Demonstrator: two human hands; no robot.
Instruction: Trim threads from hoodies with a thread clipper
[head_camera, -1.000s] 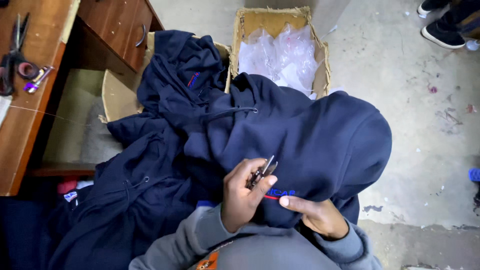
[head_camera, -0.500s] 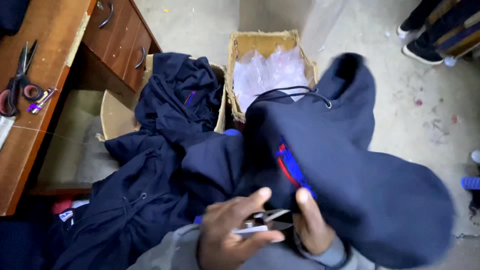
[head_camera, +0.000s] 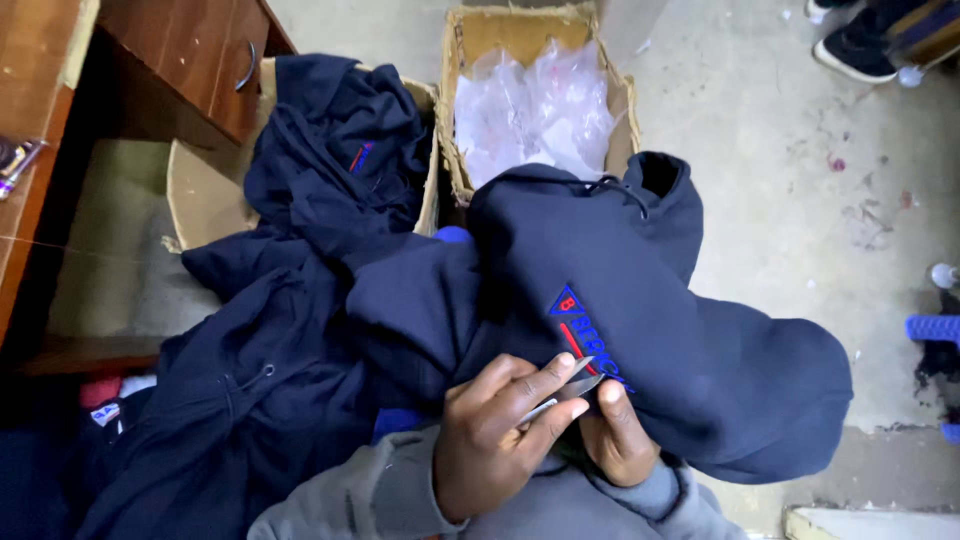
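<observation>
A small pair of metal snips (head_camera: 565, 390) is gripped in the left hand (head_camera: 490, 440), fingers closed around it, its tip laid against the navy hoodie (head_camera: 640, 300) at the red-and-blue emblem (head_camera: 580, 325). The right hand (head_camera: 620, 435) is pinched shut on the cloth just beside the blades — at 3 o'clock of them. A cardboard box (head_camera: 450, 150) of clear bags (head_camera: 540, 110) is seen at 12 o'clock, more hoodies (head_camera: 280, 380) at 9.
</observation>
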